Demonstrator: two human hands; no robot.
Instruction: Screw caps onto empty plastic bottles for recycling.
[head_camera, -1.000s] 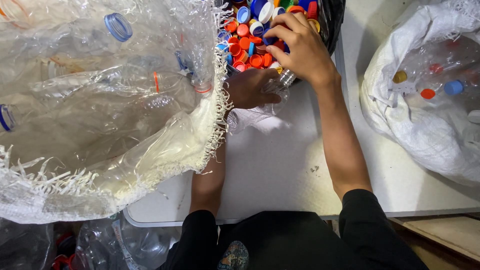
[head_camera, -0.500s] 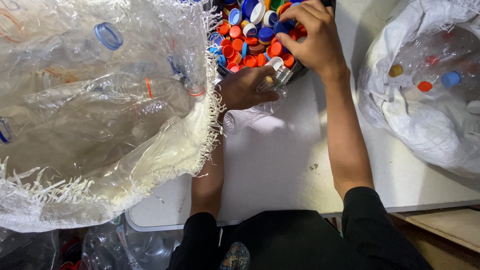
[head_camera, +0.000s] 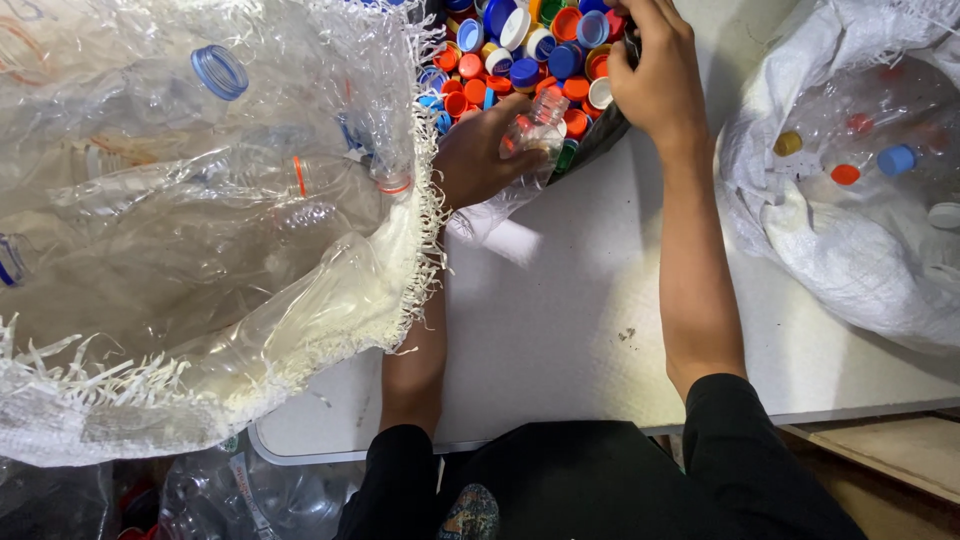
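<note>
A clear plastic bottle (head_camera: 535, 130), crumpled and uncapped, lies in my left hand (head_camera: 480, 155), fingers curled round it at the edge of the bin of bottle caps (head_camera: 520, 50) in orange, blue and white. My right hand (head_camera: 655, 75) rests on the bin's rim, fingers bent; whether they grip anything I cannot tell. Woven sacks of bottles flank the white table (head_camera: 580, 330): one left (head_camera: 200, 250), one right (head_camera: 850, 200).

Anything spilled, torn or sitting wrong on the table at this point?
No spill shows. The big woven sack on the person's left has a badly frayed rim, loose strands hanging over the white table. The clear bottle in the left hand looks crumpled. The right hand is at the bin of caps.
</note>
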